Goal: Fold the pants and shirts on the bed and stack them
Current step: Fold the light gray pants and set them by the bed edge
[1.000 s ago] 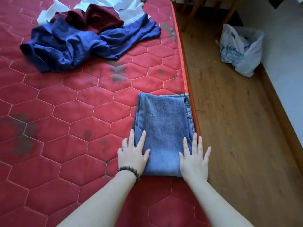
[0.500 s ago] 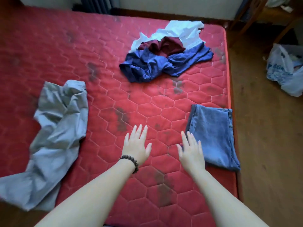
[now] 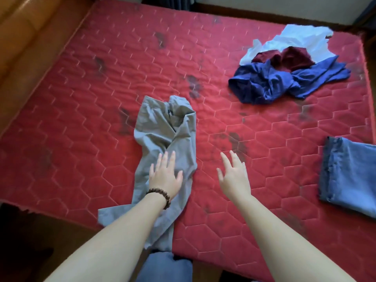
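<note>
Crumpled grey pants [image 3: 162, 131] lie on the red mattress [image 3: 91, 98] in front of me, one leg hanging over the near edge. My left hand [image 3: 164, 176], with a bead bracelet at the wrist, is spread with straight fingers over the grey pants. My right hand [image 3: 234, 176] hovers open above bare mattress just right of them. Folded blue jeans [image 3: 350, 176] lie at the right edge. A heap of a blue garment [image 3: 284, 82], a maroon one [image 3: 289, 58] and a white one [image 3: 301, 39] sits at the far right.
A wooden bed frame [image 3: 24, 47] runs along the left side. The mattress's near edge drops to a dark floor at lower left. A wall with dark baseboard lies beyond the far edge.
My view has swung left from the folded jeans. Both hands left the jeans and moved left; the left hand now lies over the grey pants.
</note>
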Demonstrator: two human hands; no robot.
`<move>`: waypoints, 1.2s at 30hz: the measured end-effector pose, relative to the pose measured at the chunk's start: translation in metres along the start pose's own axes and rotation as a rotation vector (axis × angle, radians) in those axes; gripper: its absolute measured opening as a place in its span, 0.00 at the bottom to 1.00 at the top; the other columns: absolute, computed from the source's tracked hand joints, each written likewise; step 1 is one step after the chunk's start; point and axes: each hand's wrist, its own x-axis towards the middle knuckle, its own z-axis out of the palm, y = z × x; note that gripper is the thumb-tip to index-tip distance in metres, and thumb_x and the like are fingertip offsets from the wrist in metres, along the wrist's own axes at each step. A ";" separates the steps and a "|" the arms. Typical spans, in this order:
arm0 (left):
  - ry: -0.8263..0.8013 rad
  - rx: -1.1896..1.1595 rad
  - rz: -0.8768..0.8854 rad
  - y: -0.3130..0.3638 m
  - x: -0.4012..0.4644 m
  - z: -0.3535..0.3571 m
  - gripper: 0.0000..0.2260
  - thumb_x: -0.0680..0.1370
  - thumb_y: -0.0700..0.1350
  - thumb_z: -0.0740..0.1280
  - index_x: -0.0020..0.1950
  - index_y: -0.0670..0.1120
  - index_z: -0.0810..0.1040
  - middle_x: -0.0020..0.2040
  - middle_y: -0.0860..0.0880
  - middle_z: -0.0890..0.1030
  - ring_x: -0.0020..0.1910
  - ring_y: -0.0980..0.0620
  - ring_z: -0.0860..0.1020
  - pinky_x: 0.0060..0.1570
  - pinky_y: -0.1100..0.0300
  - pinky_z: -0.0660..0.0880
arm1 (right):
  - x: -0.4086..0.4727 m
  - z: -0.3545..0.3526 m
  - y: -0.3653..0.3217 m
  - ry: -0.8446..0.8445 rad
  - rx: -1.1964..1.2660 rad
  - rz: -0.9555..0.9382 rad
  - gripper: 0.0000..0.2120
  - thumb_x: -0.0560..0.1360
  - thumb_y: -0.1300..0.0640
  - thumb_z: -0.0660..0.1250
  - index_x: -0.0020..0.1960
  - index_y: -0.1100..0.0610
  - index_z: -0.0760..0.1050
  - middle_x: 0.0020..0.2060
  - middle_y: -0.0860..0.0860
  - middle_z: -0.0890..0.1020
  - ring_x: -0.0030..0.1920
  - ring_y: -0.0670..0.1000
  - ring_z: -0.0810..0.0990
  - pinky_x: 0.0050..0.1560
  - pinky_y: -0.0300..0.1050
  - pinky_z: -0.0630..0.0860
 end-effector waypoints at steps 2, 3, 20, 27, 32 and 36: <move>-0.005 -0.004 -0.017 -0.036 0.013 -0.015 0.30 0.81 0.55 0.56 0.80 0.50 0.48 0.80 0.49 0.50 0.78 0.51 0.45 0.75 0.48 0.48 | 0.007 0.015 -0.034 -0.021 -0.008 0.008 0.25 0.81 0.51 0.58 0.77 0.52 0.59 0.77 0.56 0.56 0.77 0.54 0.53 0.77 0.55 0.48; -0.005 -0.009 -0.023 -0.049 0.020 -0.021 0.30 0.81 0.55 0.56 0.80 0.50 0.48 0.80 0.49 0.50 0.78 0.51 0.46 0.75 0.48 0.49 | 0.011 0.020 -0.047 -0.027 -0.015 0.010 0.25 0.81 0.51 0.59 0.77 0.52 0.60 0.77 0.56 0.56 0.77 0.55 0.54 0.76 0.55 0.49; 0.125 0.029 0.012 -0.126 0.298 -0.009 0.39 0.76 0.62 0.61 0.79 0.48 0.47 0.79 0.43 0.51 0.78 0.46 0.47 0.75 0.47 0.50 | 0.298 0.103 -0.139 -0.013 -0.127 -0.060 0.35 0.75 0.37 0.61 0.77 0.49 0.56 0.78 0.58 0.52 0.78 0.55 0.48 0.75 0.59 0.50; 0.149 0.353 0.269 -0.132 0.425 0.028 0.49 0.72 0.72 0.60 0.79 0.45 0.40 0.79 0.43 0.38 0.77 0.46 0.36 0.75 0.45 0.40 | 0.422 0.158 -0.143 -0.094 -0.297 -0.158 0.40 0.73 0.30 0.58 0.77 0.41 0.43 0.78 0.53 0.42 0.78 0.56 0.41 0.73 0.69 0.47; -0.016 0.265 0.174 -0.146 0.452 0.068 0.52 0.67 0.77 0.54 0.79 0.43 0.49 0.79 0.46 0.54 0.78 0.48 0.51 0.75 0.50 0.49 | 0.447 0.191 -0.115 -0.278 -0.365 -0.158 0.37 0.74 0.30 0.57 0.77 0.37 0.45 0.78 0.49 0.48 0.78 0.55 0.45 0.68 0.72 0.55; 0.238 0.280 0.143 -0.156 0.432 0.089 0.43 0.66 0.77 0.48 0.65 0.44 0.69 0.62 0.46 0.73 0.63 0.46 0.69 0.66 0.51 0.62 | 0.433 0.200 -0.096 -0.124 -0.348 -0.203 0.26 0.77 0.34 0.56 0.69 0.46 0.66 0.65 0.53 0.68 0.68 0.57 0.61 0.56 0.58 0.67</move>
